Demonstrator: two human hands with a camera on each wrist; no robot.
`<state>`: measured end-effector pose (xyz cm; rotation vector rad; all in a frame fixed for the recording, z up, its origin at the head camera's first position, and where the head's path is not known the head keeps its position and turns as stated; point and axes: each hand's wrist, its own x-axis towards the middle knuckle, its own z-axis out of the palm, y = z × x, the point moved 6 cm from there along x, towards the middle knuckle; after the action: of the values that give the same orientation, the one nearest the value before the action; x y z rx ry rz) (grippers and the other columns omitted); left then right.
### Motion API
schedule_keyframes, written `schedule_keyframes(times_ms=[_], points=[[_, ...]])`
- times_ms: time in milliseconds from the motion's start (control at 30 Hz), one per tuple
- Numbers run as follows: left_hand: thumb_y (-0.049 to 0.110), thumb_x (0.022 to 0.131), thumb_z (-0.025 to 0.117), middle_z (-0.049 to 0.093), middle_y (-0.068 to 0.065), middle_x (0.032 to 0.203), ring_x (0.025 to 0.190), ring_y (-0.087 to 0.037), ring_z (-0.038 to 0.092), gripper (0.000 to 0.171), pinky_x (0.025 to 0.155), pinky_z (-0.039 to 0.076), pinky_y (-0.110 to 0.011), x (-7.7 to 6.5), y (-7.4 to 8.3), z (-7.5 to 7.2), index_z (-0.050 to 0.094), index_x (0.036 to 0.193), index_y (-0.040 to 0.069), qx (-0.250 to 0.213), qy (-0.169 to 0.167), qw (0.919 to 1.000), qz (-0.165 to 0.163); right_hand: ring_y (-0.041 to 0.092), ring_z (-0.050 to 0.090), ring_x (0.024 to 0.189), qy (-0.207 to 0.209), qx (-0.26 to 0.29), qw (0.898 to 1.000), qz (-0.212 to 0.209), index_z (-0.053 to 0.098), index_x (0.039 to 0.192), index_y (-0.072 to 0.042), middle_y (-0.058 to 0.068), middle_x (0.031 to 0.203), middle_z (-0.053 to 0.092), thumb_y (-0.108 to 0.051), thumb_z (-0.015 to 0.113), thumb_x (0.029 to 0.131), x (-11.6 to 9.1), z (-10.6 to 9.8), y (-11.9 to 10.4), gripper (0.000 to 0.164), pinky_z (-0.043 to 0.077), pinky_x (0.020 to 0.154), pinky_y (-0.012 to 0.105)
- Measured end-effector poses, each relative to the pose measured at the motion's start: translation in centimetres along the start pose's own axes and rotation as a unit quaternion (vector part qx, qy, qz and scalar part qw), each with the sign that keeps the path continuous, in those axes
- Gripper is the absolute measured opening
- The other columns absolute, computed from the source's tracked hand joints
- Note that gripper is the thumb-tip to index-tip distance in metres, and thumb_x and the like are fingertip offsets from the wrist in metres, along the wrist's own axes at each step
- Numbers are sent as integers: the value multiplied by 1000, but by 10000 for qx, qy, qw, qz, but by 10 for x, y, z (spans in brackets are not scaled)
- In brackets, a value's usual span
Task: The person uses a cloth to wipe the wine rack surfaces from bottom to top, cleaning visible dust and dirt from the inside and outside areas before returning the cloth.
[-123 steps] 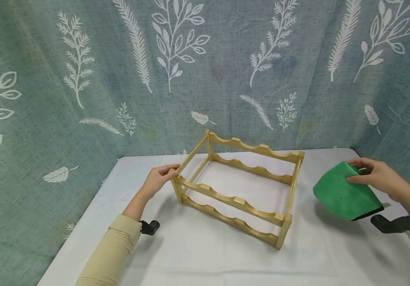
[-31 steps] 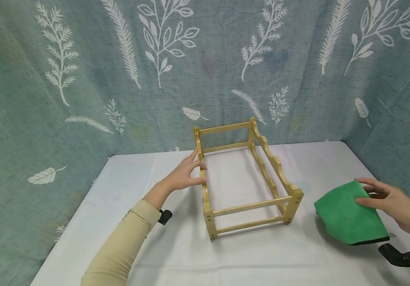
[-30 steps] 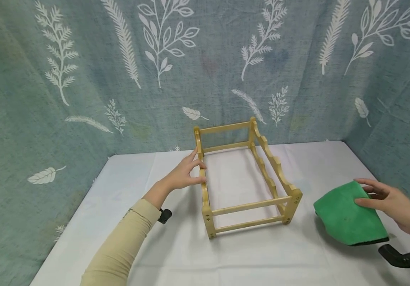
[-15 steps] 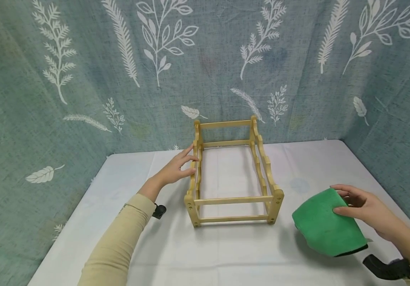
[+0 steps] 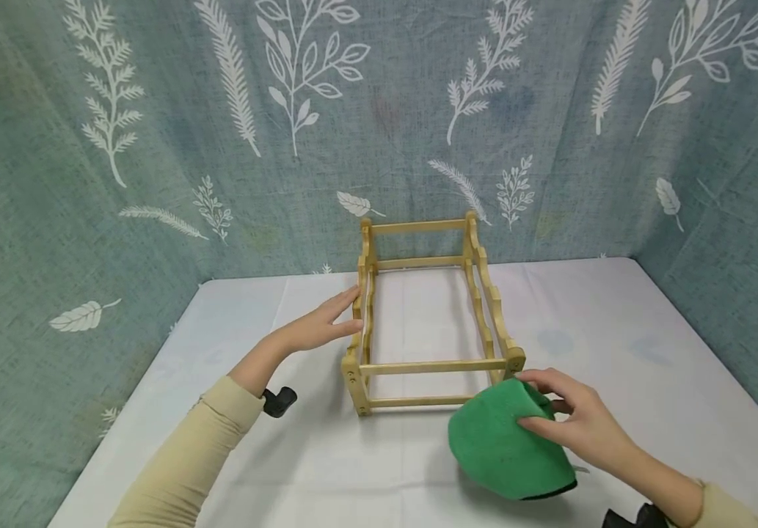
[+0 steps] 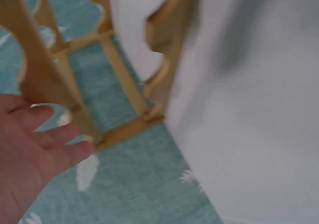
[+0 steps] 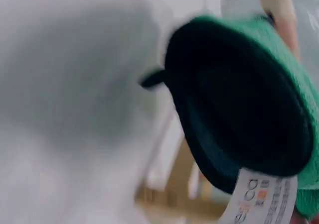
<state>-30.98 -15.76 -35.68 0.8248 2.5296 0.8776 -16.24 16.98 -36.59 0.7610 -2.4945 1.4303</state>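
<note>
A light wooden rack point(image 5: 428, 315) with wavy side rails stands on the white table point(image 5: 286, 469), its short end toward me. My left hand point(image 5: 322, 326) lies open with straight fingers against the rack's left rail point(image 6: 45, 79). My right hand point(image 5: 573, 418) grips a folded green cloth point(image 5: 500, 447) just in front of the rack's near right post. In the right wrist view the green cloth point(image 7: 239, 104) shows a dark underside and a white label point(image 7: 259, 201).
A teal curtain point(image 5: 154, 147) with white leaf prints closes in the table at the back and both sides. Black wrist mounts point(image 5: 278, 402) show under both forearms. The tabletop to the right of the rack is bare white cloth.
The rack was turned from broadside to end-on. In the last second my right hand carried the green cloth left, from the table's right side to the rack's near right corner.
</note>
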Motion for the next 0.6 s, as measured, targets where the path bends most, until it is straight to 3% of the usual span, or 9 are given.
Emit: schedule_keyframes(times_ms=[133,233,400,533,600], points=[[60,88,44,-9,-8,154,140,-26,-7,91,109,9,-55,-14,21,1,-4,148,11,-434,-544,9975,-75,2,53,91,132,4,9985,-526,53,121,-6,5,103,55,0,73,74,9,37,-12,51,53,61,23],[63,85,45,-13,-7,153,140,-25,-9,96,110,9,-53,-22,33,4,-8,147,12,-418,-711,9964,-208,6,53,90,115,48,9969,-774,53,120,-10,4,101,52,1,72,75,16,66,-17,50,53,61,21],[66,82,48,-15,-10,152,139,-27,-13,102,110,4,-52,-23,41,18,-9,146,11,323,-536,9970,-448,7,48,82,-261,-94,9979,-592,52,115,-15,-1,94,48,-8,68,81,29,108,-19,39,49,62,19],[65,81,50,-12,-13,152,138,-32,-16,104,108,-7,-54,-24,42,21,-7,146,8,1086,-232,9921,-580,8,50,78,-867,-901,9908,-514,52,112,-14,1,97,47,-16,66,85,35,129,-17,31,47,64,22],[63,81,52,-9,-14,153,137,-34,-16,104,107,-10,-55,-26,42,21,-5,147,5,1253,-108,9901,-625,11,54,79,-1112,-1270,9843,-524,51,111,-13,3,101,48,-18,66,85,35,133,-16,30,49,64,22]])
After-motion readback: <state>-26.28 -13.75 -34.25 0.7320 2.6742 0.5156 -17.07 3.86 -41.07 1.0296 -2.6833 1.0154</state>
